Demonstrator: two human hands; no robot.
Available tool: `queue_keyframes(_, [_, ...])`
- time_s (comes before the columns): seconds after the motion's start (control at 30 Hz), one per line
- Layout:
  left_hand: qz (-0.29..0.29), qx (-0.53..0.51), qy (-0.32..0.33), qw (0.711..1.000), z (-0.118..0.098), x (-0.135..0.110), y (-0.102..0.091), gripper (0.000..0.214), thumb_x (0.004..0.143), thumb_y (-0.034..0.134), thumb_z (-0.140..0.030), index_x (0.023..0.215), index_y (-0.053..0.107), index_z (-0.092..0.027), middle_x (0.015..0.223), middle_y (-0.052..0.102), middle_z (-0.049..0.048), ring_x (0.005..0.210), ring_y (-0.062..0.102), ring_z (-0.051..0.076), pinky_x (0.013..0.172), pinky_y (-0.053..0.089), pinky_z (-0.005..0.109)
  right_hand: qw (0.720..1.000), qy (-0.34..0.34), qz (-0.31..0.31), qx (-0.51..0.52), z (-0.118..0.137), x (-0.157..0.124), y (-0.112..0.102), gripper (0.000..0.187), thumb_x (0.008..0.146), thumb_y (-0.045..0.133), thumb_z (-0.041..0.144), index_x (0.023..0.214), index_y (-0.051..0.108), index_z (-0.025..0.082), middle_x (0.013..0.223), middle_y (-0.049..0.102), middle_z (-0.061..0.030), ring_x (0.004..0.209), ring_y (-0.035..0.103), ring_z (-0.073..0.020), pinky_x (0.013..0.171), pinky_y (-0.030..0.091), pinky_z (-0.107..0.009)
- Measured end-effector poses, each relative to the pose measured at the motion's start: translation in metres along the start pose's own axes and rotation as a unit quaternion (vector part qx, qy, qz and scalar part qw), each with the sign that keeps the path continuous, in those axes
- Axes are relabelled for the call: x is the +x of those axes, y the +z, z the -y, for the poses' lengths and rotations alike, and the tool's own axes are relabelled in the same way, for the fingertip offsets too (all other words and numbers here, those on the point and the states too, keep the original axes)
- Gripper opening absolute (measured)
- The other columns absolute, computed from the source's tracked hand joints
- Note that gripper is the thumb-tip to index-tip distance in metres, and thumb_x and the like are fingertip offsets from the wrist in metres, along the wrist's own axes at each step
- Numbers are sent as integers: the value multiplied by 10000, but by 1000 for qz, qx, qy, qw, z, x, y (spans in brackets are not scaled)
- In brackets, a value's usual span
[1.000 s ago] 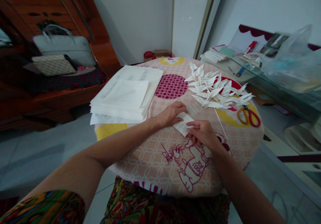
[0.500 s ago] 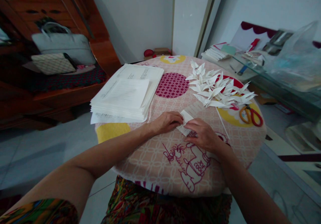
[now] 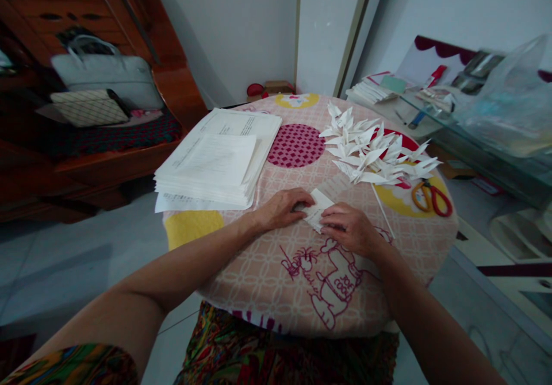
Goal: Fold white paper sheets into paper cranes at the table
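A small folded piece of white paper (image 3: 318,206) lies on the round table with a patterned cloth (image 3: 259,276). My left hand (image 3: 282,208) presses on its left side with curled fingers. My right hand (image 3: 348,229) holds down its near right edge, fingers bent over it. Both hands rest on the cloth, close together around the paper.
A thick stack of white sheets (image 3: 219,161) sits at the table's left. A pile of folded white paper shapes (image 3: 375,155) lies at the back right, with red-handled scissors (image 3: 431,198) beside it. A thin white stick (image 3: 382,210) lies right of my hands. A glass-topped desk (image 3: 474,138) stands to the right.
My hands have drawn closer together over the paper, folding it smaller. The right hand slid left and up onto its edge. The view shifted slightly.
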State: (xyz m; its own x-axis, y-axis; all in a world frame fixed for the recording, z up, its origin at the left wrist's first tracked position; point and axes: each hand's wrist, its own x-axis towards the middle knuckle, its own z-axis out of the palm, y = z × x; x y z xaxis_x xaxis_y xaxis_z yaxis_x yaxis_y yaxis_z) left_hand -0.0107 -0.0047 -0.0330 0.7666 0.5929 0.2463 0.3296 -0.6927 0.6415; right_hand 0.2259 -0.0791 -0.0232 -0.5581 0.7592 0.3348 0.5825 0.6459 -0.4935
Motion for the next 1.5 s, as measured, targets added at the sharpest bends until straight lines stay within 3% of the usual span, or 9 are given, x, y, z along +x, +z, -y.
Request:
queue_keyframes(0.33, [-13,-12,-19,1000,-4,0,-1,298,760,641,-128,1058,629,-133,1037,682,86,923,636,188,847,512,330,999,6,20,-40,-1,12,1,220,874,527,96,799,723,163,846,687,-107,842,609,-225,763,469,-334])
queue_keyframes(0.5, [-17,-23,-4,1000,-12,0,-2,66,827,605,-172,854,660,-148,1092,685,105,1002,644,204,904,503,355,998,57,33,22,-12,31,-2,179,853,578,133,784,740,161,765,692,-55,707,608,-166,665,420,-274])
queue_keyframes(0.6, [-27,-27,-30,999,-18,-1,3,123,838,649,-239,758,649,-146,1153,672,120,1006,657,208,905,519,360,996,69,37,32,-14,37,-1,175,846,595,146,752,742,163,731,687,-40,665,588,-145,631,390,-258])
queue_keyframes(0.87, [-70,0,-66,995,-21,-4,22,121,789,649,-111,677,626,-152,1100,679,124,1168,620,252,958,527,382,994,105,11,41,-12,30,-2,112,825,637,150,789,742,165,750,701,-41,683,602,-150,642,409,-259])
queue_keyframes(1.03, [-74,-11,-77,994,-23,-3,21,112,784,647,-112,679,642,-152,1106,686,121,1160,628,250,957,531,384,994,105,4,17,-15,27,-5,165,833,612,133,715,722,168,713,671,-39,682,594,-157,651,408,-272])
queue_keyframes(1.27, [-100,-40,-140,984,-28,1,18,114,803,624,-139,697,664,-155,1182,678,106,1107,643,221,994,511,395,996,79,42,-12,-19,34,-2,171,832,623,115,698,722,153,713,660,-54,682,590,-164,646,392,-278])
queue_keyframes(1.5, [-138,-31,-171,975,-34,4,27,148,729,626,-52,623,640,-153,1003,711,91,1148,630,225,925,538,327,991,126,-5,49,-17,29,-2,106,775,654,87,751,725,162,744,704,-34,673,609,-146,649,423,-255])
